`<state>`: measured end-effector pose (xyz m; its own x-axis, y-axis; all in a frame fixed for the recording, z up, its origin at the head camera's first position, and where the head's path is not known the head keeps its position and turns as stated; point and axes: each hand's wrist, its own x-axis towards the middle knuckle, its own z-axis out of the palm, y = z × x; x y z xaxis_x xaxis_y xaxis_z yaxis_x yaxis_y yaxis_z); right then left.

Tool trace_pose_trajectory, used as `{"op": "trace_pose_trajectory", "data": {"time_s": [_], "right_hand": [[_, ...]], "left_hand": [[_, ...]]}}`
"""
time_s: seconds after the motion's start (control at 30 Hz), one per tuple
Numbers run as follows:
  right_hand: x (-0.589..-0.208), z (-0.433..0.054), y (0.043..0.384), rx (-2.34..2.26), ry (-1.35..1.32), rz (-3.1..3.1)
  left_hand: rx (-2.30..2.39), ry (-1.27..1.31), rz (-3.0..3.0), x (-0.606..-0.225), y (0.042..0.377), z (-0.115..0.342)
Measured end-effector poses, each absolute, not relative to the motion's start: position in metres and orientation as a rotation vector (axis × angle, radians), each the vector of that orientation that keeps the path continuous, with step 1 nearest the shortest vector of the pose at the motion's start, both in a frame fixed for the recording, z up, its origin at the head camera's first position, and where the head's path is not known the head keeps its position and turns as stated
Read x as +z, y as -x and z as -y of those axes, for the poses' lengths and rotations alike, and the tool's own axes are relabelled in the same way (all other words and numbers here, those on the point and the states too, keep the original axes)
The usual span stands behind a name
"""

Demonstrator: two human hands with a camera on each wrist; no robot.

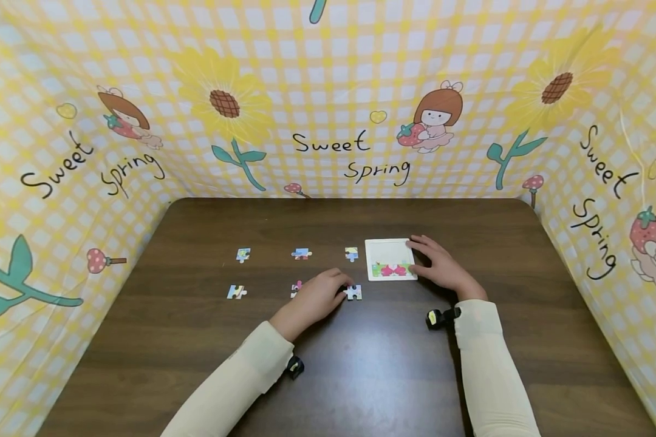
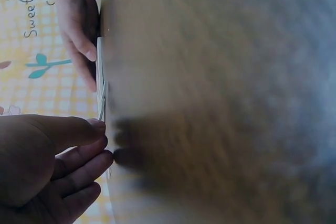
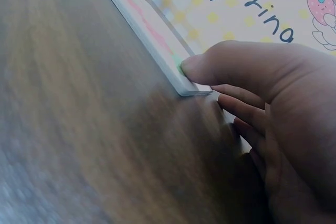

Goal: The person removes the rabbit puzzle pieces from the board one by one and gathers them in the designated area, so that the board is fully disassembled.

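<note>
My left hand (image 1: 317, 295) pinches a small jigsaw piece (image 1: 354, 293) between thumb and fingertips, close to the tabletop. Seen edge-on in the left wrist view, that thin piece (image 2: 102, 107) is tilted at the thumb tip of the left hand (image 2: 58, 163). A white-framed puzzle tray (image 1: 390, 241) lies flat to its upper right, with pink and green pieces along its near side. The right hand (image 1: 440, 267) rests at the tray's right edge, fingers fairly straight. In the right wrist view its thumb presses on the corner of the tray (image 3: 157, 59).
Loose jigsaw pieces lie left of the tray: a far row with one piece (image 1: 243, 255), a second (image 1: 302, 254) and a third (image 1: 351, 254). A near-row piece (image 1: 237, 292) is at far left; another (image 1: 296, 290) is partly behind the left hand. Patterned cloth (image 1: 328, 79) borders the brown table (image 1: 328, 218).
</note>
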<state>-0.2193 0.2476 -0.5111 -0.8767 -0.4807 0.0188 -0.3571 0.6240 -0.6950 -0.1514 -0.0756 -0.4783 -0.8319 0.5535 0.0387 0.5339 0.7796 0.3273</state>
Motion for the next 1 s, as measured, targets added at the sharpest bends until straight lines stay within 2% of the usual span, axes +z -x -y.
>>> {"op": "trace_pose_trajectory", "data": {"time_s": [0.47, 1.0], "right_hand": [[-0.5107, -0.2477, 0.2208, -1.110, 0.698, -2.667], [-0.5097, -0.2475, 0.2185, -1.104, 0.682, -2.663]], "left_hand": [[0.308, -0.933, -2.960, -0.4773, 0.1508, 0.0720], [0.309, -0.945, -2.986, -0.4751, 0.1506, 0.0691]]}}
